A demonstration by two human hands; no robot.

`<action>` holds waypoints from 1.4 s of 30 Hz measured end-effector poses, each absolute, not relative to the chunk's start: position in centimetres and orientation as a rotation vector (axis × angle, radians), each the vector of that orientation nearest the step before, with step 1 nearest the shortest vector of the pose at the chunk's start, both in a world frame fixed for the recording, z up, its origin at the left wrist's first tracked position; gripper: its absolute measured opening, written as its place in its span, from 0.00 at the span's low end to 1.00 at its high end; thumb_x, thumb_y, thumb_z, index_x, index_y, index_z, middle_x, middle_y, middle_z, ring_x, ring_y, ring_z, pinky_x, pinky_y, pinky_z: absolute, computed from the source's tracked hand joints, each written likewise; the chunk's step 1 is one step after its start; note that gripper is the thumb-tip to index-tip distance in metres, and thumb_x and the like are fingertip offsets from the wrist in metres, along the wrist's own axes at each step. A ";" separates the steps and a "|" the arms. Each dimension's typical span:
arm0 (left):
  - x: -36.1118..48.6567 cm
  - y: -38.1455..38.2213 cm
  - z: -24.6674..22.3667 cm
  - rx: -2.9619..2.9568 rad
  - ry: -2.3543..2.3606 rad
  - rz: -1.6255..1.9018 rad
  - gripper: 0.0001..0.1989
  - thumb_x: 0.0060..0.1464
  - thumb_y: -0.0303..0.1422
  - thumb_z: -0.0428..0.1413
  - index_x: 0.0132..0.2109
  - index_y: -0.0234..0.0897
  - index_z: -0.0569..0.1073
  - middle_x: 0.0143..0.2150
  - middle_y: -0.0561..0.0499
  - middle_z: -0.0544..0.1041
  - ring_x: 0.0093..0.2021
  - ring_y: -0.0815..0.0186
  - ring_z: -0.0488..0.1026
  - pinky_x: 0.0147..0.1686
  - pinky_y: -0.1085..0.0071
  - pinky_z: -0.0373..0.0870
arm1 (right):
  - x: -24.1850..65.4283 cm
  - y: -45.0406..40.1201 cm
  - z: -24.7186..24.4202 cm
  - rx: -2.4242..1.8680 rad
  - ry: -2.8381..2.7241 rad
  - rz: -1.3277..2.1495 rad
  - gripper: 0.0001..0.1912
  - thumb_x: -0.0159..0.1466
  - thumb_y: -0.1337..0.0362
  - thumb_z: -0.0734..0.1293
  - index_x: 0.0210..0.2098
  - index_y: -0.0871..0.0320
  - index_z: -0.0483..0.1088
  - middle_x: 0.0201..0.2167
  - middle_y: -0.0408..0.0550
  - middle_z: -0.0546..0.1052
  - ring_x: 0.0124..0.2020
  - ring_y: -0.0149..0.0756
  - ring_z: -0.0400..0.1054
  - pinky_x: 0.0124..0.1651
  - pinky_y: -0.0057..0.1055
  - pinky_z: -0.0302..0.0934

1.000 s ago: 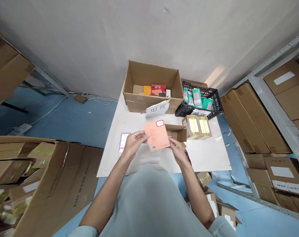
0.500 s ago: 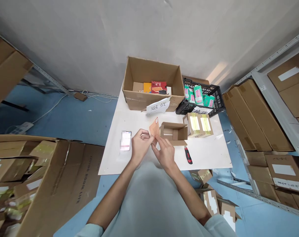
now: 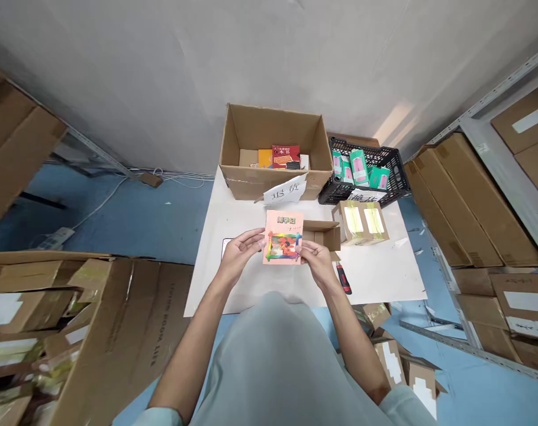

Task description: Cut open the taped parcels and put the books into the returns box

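Note:
A pink book with a colourful picture on its cover faces me above the table. My left hand pinches its left edge, thumb in front. On the opposite edge, my right hand grips it the same way. Behind the book, an open small cardboard box is partly covered by it and by my right hand. A phone lies mostly hidden under my left hand. Just right of my right hand rests a red and black utility knife.
At the table's back stands a large open carton with books inside and a handwritten paper sign. Beside it, a black plastic crate holds green and pink packs. Taped boxes sit at the right; a big carton stands left of the table.
The book was tilted and seen narrow between close-set hands; now its front cover faces me. My hands have moved apart to its two sides, and the left one now covers most of the phone.

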State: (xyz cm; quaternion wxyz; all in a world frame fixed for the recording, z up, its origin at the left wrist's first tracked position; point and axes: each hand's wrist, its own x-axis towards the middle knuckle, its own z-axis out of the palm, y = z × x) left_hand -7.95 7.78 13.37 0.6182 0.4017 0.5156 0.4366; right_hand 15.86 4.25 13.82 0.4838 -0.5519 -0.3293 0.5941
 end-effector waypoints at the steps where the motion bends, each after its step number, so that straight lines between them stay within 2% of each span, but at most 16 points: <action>1: -8.1 7.8 13.6 0.918 1.183 0.990 0.39 0.43 0.55 0.77 0.57 0.36 0.83 0.53 0.38 0.86 0.58 0.48 0.81 0.55 0.56 0.80 | 15.8 4.2 13.9 -1.337 -0.800 1.456 0.23 0.53 0.48 0.83 0.42 0.57 0.86 0.35 0.49 0.87 0.28 0.32 0.71 0.30 0.28 0.63; 4: -8.0 7.9 14.1 0.929 1.211 0.983 0.38 0.41 0.52 0.79 0.55 0.35 0.85 0.48 0.40 0.86 0.53 0.50 0.82 0.52 0.58 0.81 | 15.7 4.3 13.9 -1.331 -0.828 1.475 0.26 0.54 0.47 0.83 0.45 0.57 0.85 0.36 0.49 0.87 0.29 0.32 0.72 0.31 0.28 0.64; 8: -7.7 8.1 14.6 1.041 1.231 1.022 0.34 0.44 0.51 0.77 0.54 0.37 0.85 0.43 0.45 0.85 0.46 0.57 0.81 0.47 0.62 0.80 | 16.2 4.7 14.1 -1.296 -0.925 1.471 0.28 0.57 0.45 0.82 0.49 0.54 0.83 0.38 0.47 0.88 0.34 0.38 0.78 0.36 0.33 0.71; 12: -7.6 8.0 15.6 1.247 1.166 1.133 0.21 0.51 0.46 0.74 0.46 0.39 0.85 0.41 0.48 0.83 0.41 0.62 0.79 0.43 0.65 0.78 | 16.8 5.1 15.3 -1.261 -1.147 1.238 0.19 0.64 0.47 0.79 0.46 0.53 0.84 0.45 0.51 0.88 0.48 0.46 0.83 0.54 0.42 0.76; 14: -7.6 7.8 16.4 1.365 1.109 1.182 0.11 0.56 0.42 0.71 0.41 0.40 0.85 0.43 0.46 0.84 0.44 0.61 0.80 0.47 0.63 0.78 | 17.0 5.1 16.0 -1.224 -1.246 1.103 0.13 0.68 0.51 0.77 0.45 0.52 0.85 0.51 0.51 0.87 0.57 0.47 0.81 0.64 0.45 0.72; 16: -7.6 7.5 17.1 1.461 1.086 1.209 0.06 0.59 0.37 0.67 0.36 0.41 0.84 0.46 0.44 0.85 0.49 0.58 0.81 0.52 0.61 0.78 | 17.0 5.0 16.3 -1.164 -1.282 1.042 0.09 0.70 0.54 0.76 0.44 0.50 0.86 0.56 0.51 0.86 0.63 0.46 0.78 0.70 0.45 0.69; 20: -7.4 7.1 17.8 1.475 1.111 1.198 0.06 0.60 0.36 0.65 0.35 0.41 0.82 0.48 0.44 0.85 0.52 0.57 0.82 0.54 0.58 0.79 | 16.9 4.9 15.9 -1.106 -1.248 1.054 0.08 0.71 0.55 0.74 0.44 0.50 0.85 0.58 0.51 0.85 0.64 0.44 0.78 0.67 0.43 0.72; 23: -7.1 7.0 17.6 1.369 1.113 1.217 0.10 0.58 0.41 0.68 0.37 0.40 0.80 0.46 0.43 0.86 0.51 0.56 0.83 0.55 0.58 0.81 | 16.9 4.7 15.5 -1.129 -1.277 1.057 0.10 0.72 0.55 0.73 0.47 0.50 0.85 0.58 0.51 0.85 0.62 0.45 0.79 0.67 0.43 0.73; 26: -7.1 7.0 17.1 1.316 1.193 1.213 0.17 0.57 0.47 0.70 0.38 0.40 0.77 0.44 0.44 0.86 0.49 0.56 0.84 0.52 0.59 0.82 | 17.0 4.4 15.1 -1.230 -1.321 1.040 0.13 0.73 0.54 0.72 0.50 0.52 0.86 0.53 0.51 0.87 0.56 0.45 0.81 0.64 0.43 0.74; 29: -7.5 7.0 16.7 1.346 1.284 1.139 0.19 0.57 0.50 0.69 0.39 0.39 0.79 0.41 0.45 0.85 0.44 0.58 0.83 0.45 0.63 0.81 | 16.9 4.1 14.5 -1.292 -1.273 1.099 0.23 0.72 0.51 0.73 0.62 0.52 0.81 0.48 0.49 0.88 0.48 0.42 0.82 0.57 0.40 0.77; 31: -7.8 6.9 16.7 1.374 1.301 1.062 0.18 0.60 0.51 0.67 0.43 0.40 0.81 0.44 0.45 0.86 0.45 0.58 0.82 0.43 0.64 0.81 | 16.9 3.9 14.1 -1.263 -1.236 1.153 0.32 0.72 0.49 0.74 0.71 0.51 0.73 0.48 0.49 0.87 0.46 0.40 0.82 0.53 0.36 0.78; 32: -7.9 6.9 16.7 1.385 1.301 1.024 0.18 0.62 0.51 0.65 0.45 0.40 0.82 0.47 0.44 0.86 0.47 0.57 0.82 0.42 0.64 0.81 | 16.9 3.8 14.0 -1.251 -1.231 1.166 0.32 0.72 0.49 0.73 0.72 0.50 0.72 0.48 0.49 0.87 0.46 0.39 0.82 0.51 0.35 0.78; 36: -8.3 6.4 16.9 1.447 1.295 0.928 0.16 0.66 0.46 0.60 0.50 0.42 0.83 0.54 0.44 0.85 0.48 0.57 0.82 0.48 0.60 0.82 | 17.2 3.4 14.2 -1.270 -1.281 1.170 0.21 0.74 0.48 0.71 0.59 0.52 0.82 0.49 0.50 0.87 0.47 0.41 0.83 0.49 0.34 0.78; 39: -8.5 5.9 17.1 1.485 1.293 0.907 0.15 0.64 0.42 0.61 0.53 0.42 0.83 0.57 0.44 0.84 0.46 0.60 0.82 0.52 0.61 0.80 | 17.6 3.3 14.8 -1.280 -1.340 1.168 0.21 0.75 0.48 0.68 0.58 0.52 0.83 0.54 0.52 0.87 0.50 0.43 0.83 0.52 0.36 0.79; 42: -8.4 5.7 17.7 1.492 1.310 0.904 0.15 0.63 0.43 0.61 0.52 0.42 0.83 0.57 0.45 0.84 0.42 0.62 0.80 0.48 0.63 0.79 | 17.7 3.2 15.8 -1.265 -1.361 1.181 0.21 0.71 0.49 0.72 0.56 0.53 0.84 0.54 0.52 0.87 0.53 0.44 0.83 0.57 0.37 0.77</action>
